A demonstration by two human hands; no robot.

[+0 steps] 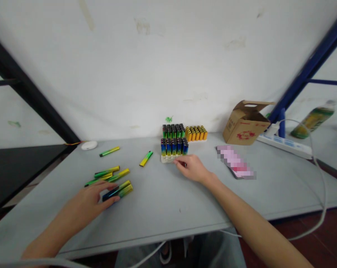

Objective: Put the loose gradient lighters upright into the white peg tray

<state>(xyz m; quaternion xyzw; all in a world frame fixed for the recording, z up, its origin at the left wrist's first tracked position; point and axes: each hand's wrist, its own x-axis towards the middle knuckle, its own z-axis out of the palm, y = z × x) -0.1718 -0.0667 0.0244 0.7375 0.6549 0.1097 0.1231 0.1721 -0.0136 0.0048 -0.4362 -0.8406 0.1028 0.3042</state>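
My left hand (91, 201) curls its fingers and thumb round two blue-and-yellow lighters (118, 190) at the table's left. Several green-and-yellow lighters (107, 173) lie just beyond its fingertips. My right hand (192, 167) is closed in a pinch at the front right of a white tray (167, 159). A small dark bit shows between its fingers, too small to name. Blue lighters (174, 148) with dark tops stand upright in rows in that tray. One loose green-and-yellow lighter (146, 159) lies left of the tray, and another lighter (109, 151) is farther left.
Behind the tray stand green lighters (173, 132) and yellow ones (196, 134) in rows. To the right are a phone (235, 162), an open cardboard box (245, 126), a power strip (287, 146) and a white cable (324, 186). A white oval device (89, 145) sits back left.
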